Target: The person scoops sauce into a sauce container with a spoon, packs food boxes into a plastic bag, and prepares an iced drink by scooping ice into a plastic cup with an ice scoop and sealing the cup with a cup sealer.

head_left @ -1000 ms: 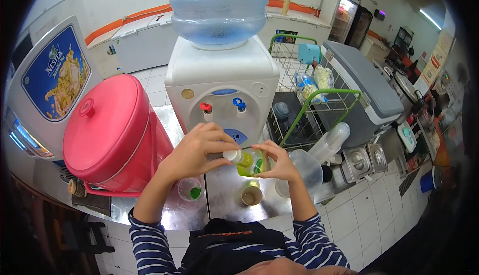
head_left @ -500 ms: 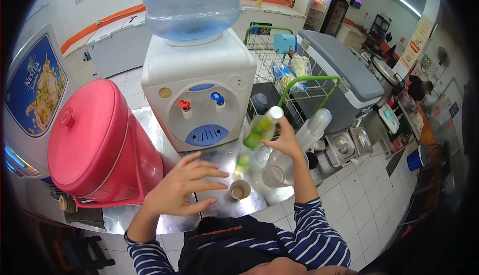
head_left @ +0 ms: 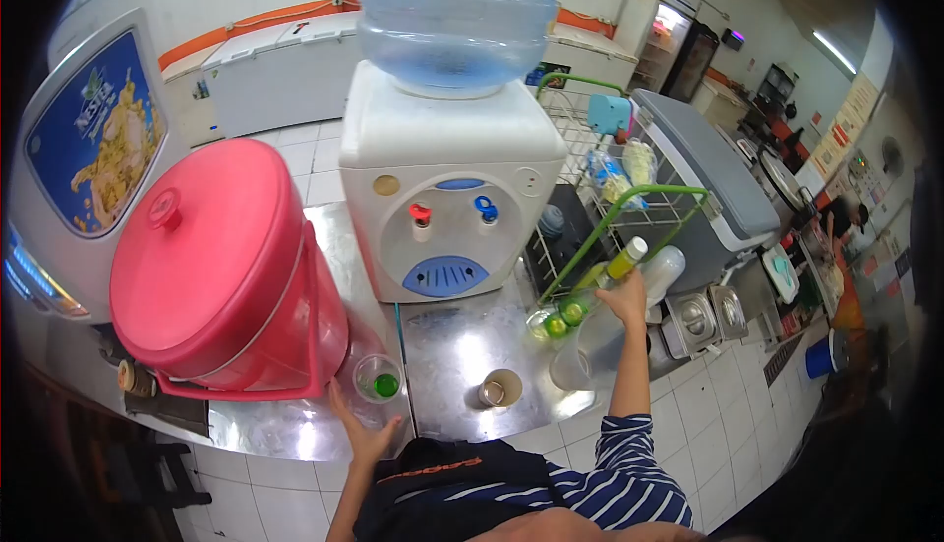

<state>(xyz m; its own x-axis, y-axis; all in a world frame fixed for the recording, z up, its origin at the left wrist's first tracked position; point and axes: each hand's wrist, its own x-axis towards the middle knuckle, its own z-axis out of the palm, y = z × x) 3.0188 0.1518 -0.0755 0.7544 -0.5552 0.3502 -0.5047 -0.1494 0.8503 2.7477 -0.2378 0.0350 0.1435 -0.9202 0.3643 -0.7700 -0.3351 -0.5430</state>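
My left hand (head_left: 362, 432) is at the near edge of the steel counter, thumb and fingers spread just below a clear plastic cup (head_left: 366, 381). Green liquid lies in the bottom of that cup, which stands beside the pink drinks cooler (head_left: 211, 276). Over on the right, my right hand (head_left: 625, 301) is closed at a bottle (head_left: 623, 260) with a pale cap and yellow-green contents. Other bottles with green contents (head_left: 562, 320) are right beside it. A clear plastic pitcher (head_left: 572, 363) stands below this hand. Between my hands is a small beige cup (head_left: 500, 388).
A white water dispenser (head_left: 447, 129) with a large bottle on top stands at the back of the counter. Behind the bottles is a green-edged wire rack (head_left: 649, 191). Stacked clear cups (head_left: 666, 271) and lidded steel containers (head_left: 694, 319) are at the right. A person (head_left: 841, 217) is far off.
My right hand has moved right with the bottle, from above the counter to the other bottles by the rack. My left hand has dropped toward the cup of green liquid. The view has shifted.
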